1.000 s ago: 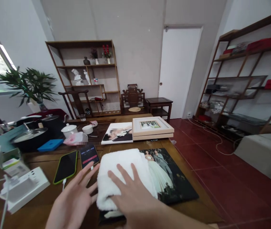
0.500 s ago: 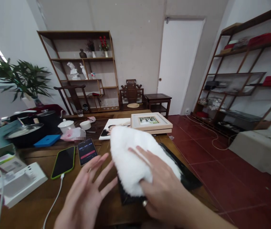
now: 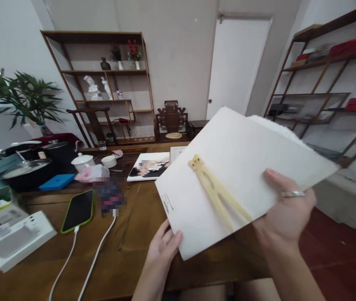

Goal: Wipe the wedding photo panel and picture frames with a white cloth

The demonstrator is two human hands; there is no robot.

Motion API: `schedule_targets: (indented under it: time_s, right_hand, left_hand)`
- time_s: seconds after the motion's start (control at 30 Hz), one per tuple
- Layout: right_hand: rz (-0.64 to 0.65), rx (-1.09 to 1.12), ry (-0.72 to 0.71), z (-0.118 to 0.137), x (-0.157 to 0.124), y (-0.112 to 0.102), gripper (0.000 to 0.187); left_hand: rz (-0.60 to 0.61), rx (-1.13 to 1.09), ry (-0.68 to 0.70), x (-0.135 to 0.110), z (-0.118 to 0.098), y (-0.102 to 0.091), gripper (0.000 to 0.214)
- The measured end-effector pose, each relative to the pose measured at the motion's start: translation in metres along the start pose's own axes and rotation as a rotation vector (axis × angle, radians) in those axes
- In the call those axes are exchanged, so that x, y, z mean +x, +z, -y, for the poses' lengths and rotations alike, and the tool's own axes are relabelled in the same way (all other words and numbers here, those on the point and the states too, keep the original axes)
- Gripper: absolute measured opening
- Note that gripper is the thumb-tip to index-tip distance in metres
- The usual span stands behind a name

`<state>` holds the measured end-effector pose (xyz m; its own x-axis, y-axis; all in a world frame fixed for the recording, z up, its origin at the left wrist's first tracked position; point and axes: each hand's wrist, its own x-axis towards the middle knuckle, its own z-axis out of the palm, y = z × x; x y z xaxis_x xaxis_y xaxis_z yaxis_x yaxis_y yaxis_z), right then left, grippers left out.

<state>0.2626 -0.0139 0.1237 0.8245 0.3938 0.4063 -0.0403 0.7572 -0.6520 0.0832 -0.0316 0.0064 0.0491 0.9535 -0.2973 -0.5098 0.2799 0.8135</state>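
Note:
A white picture panel point(image 3: 243, 167), its back facing me and tilted, is held above the table. A pale yellow easel leg point(image 3: 217, 190) with a cat-like head is fixed to that back. My left hand point(image 3: 164, 246) grips the lower left corner, its thumb on the back. On the right side my right hand point(image 3: 286, 209), wearing a ring, holds the panel with the thumb on the back and the fingers hidden behind. A white fluffy cloth point(image 3: 275, 124) pokes out past the panel's upper right edge; the rest of it is hidden.
On the wooden table point(image 3: 134, 221) lie a green-cased phone point(image 3: 78, 212), a blurred-out phone point(image 3: 110, 196), charging cables and a power strip point(image 3: 24, 240). Pots, a white lidded bowl point(image 3: 82, 161) and a blue box point(image 3: 57, 182) stand left. A photo print point(image 3: 149, 165) lies beyond.
The panel, dark side up on the table under the cloth before, is now lifted with its white back towards me. My left hand has closed on its corner; the cloth has moved behind it.

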Motion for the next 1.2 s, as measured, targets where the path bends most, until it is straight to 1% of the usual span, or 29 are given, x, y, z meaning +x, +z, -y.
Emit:
schedule_targets:
  time_s: [0.07, 0.13, 0.2, 0.27, 0.33, 0.4, 0.43, 0.5, 0.53, 0.57, 0.6, 0.63, 0.67, 0.73, 0.77, 0.8, 0.83, 0.87, 0.9, 0.97, 1.03, 1.13, 1.2]
  right_hand:
    - [-0.029, 0.016, 0.147, -0.009, -0.006, -0.004, 0.030]
    - [0.012, 0.004, 0.286, -0.020, -0.008, -0.012, 0.034]
    - [0.077, -0.008, 0.357, -0.033, -0.007, -0.023, 0.035]
    - [0.141, -0.035, 0.361, -0.046, -0.001, -0.037, 0.039]
    - [0.179, -0.108, 0.355, -0.056, 0.008, -0.053, 0.044]
    - [0.170, -0.227, 0.344, -0.061, 0.021, -0.068, 0.041]
    - [0.138, -0.303, 0.312, -0.061, 0.029, -0.076, 0.041]
    - [0.084, -0.502, 0.167, -0.057, 0.046, -0.091, 0.047]
    - [0.087, -0.621, 0.061, -0.054, 0.055, -0.098, 0.045]
    - [0.122, -0.744, -0.062, -0.050, 0.063, -0.104, 0.039]
    - [0.197, -0.861, -0.196, -0.046, 0.070, -0.110, 0.030]
    - [0.310, -0.958, -0.337, -0.043, 0.075, -0.116, 0.023]
    - [0.446, -1.031, -0.466, -0.040, 0.079, -0.120, 0.024]
    - [0.730, -1.086, -0.691, -0.036, 0.079, -0.123, 0.026]
    - [0.846, -1.076, -0.772, -0.035, 0.076, -0.122, 0.022]
    - [0.917, -1.052, -0.831, -0.035, 0.073, -0.120, 0.015]
    - [0.940, -1.031, -0.863, -0.036, 0.070, -0.117, 0.009]
    - [0.924, -1.016, -0.875, -0.037, 0.067, -0.112, 0.009]
    - [0.876, -1.012, -0.864, -0.038, 0.066, -0.108, 0.015]
    - [0.743, -1.020, -0.791, -0.042, 0.067, -0.099, 0.025]
    - [0.643, -0.999, -0.734, -0.045, 0.073, -0.092, 0.029]
    - [0.610, -0.966, -0.633, -0.046, 0.086, -0.088, 0.025]
    - [0.603, -0.967, -0.476, -0.045, 0.094, -0.088, 0.018]
  left_hand:
    - [-0.039, -0.028, -0.017, -0.003, -0.002, 0.007, 0.070]
    - [-0.138, -0.036, -0.006, -0.005, -0.006, 0.011, 0.057]
    - [-0.245, -0.020, 0.021, -0.005, -0.013, 0.010, 0.048]
    - [-0.309, 0.024, 0.043, -0.004, -0.024, 0.005, 0.044]
    - [-0.335, 0.092, 0.048, -0.003, -0.037, -0.004, 0.043]
    - [-0.354, 0.148, 0.040, -0.002, -0.050, -0.012, 0.045]
    - [-0.358, 0.164, 0.030, -0.002, -0.056, -0.016, 0.046]
    - [-0.364, 0.187, 0.004, -0.002, -0.066, -0.021, 0.047]
    - [-0.367, 0.195, -0.006, -0.002, -0.070, -0.022, 0.048]
    - [-0.368, 0.202, -0.014, -0.002, -0.072, -0.023, 0.049]
    - [-0.368, 0.210, -0.017, -0.001, -0.074, -0.023, 0.051]
    - [-0.367, 0.219, -0.017, -0.001, -0.076, -0.024, 0.053]
    - [-0.364, 0.229, -0.016, 0.000, -0.077, -0.025, 0.055]
    - [-0.360, 0.257, -0.016, 0.001, -0.079, -0.027, 0.058]
    - [-0.361, 0.271, -0.021, 0.001, -0.079, -0.029, 0.060]
    - [-0.364, 0.283, -0.027, 0.002, -0.080, -0.030, 0.060]
    - [-0.368, 0.292, -0.033, 0.002, -0.081, -0.031, 0.061]
    - [-0.371, 0.298, -0.038, 0.002, -0.081, -0.032, 0.061]
    - [-0.373, 0.301, -0.042, 0.002, -0.082, -0.033, 0.062]
    - [-0.374, 0.309, -0.048, 0.002, -0.082, -0.033, 0.063]
    - [-0.365, 0.321, -0.060, 0.003, -0.081, -0.033, 0.063]
    - [-0.342, 0.327, -0.072, 0.004, -0.079, -0.034, 0.061]
    - [-0.330, 0.322, -0.068, 0.005, -0.078, -0.034, 0.061]
